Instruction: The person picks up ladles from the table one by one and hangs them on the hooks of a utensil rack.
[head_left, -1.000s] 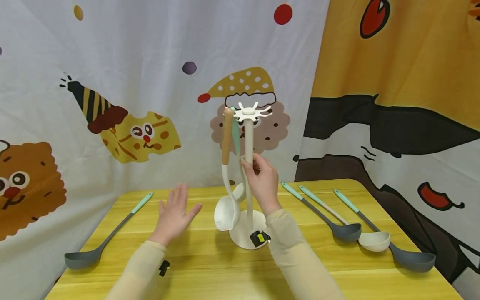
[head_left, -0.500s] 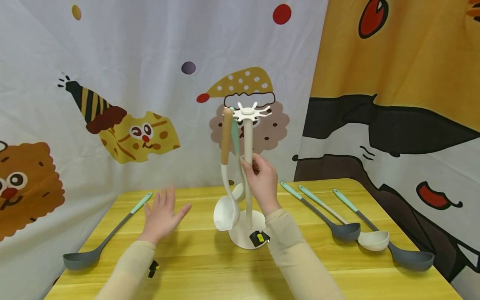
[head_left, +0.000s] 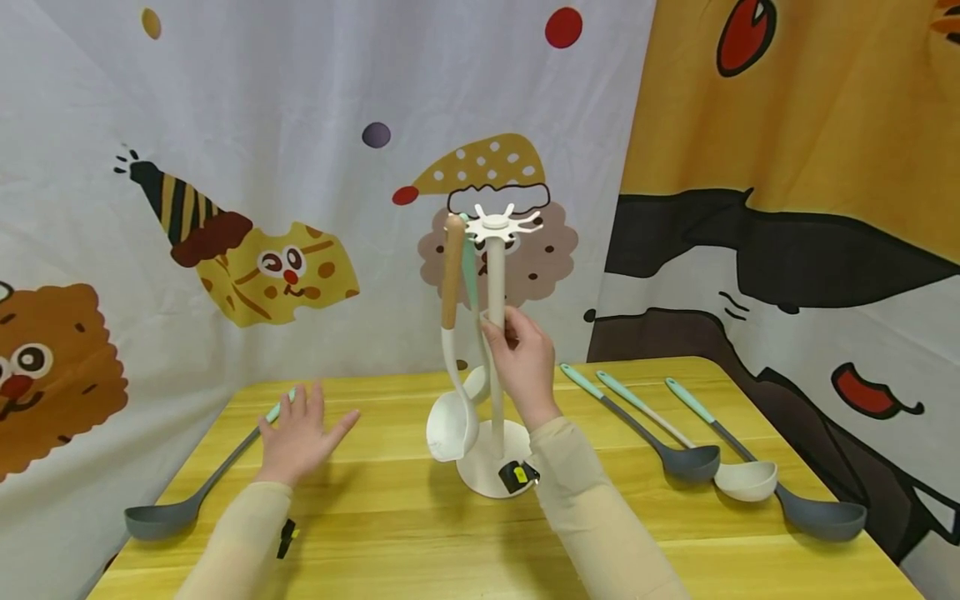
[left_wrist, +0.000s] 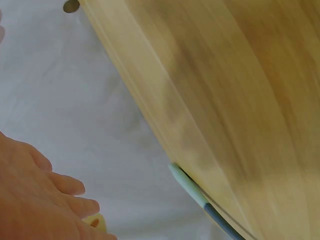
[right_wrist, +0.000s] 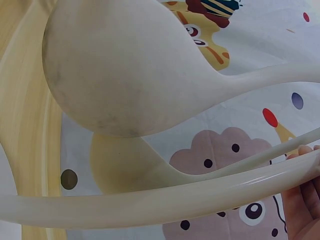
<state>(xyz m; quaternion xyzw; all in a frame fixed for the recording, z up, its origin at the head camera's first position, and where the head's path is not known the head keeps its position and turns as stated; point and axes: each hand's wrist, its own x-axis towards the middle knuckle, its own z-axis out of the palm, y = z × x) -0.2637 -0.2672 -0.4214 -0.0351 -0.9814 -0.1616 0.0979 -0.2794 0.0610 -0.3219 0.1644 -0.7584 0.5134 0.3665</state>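
A white utensil stand with a hooked top and round base stands mid-table. My right hand grips its post about halfway up; the right wrist view shows fingers around the post. On the stand's left side hang a white ladle with a wooden handle and, behind it, a ladle with a mint handle. My left hand is spread open and holds nothing, in front of a grey ladle lying at the left. It partly covers that ladle's mint handle.
At the right lie two more grey ladles with mint handles, and a cream ladle between them. A printed cloth hangs behind the wooden table.
My left hand has moved left, away from the stand and over toward the grey ladle's handle, with its fingers still spread. The right hand and the stand have stayed in place.
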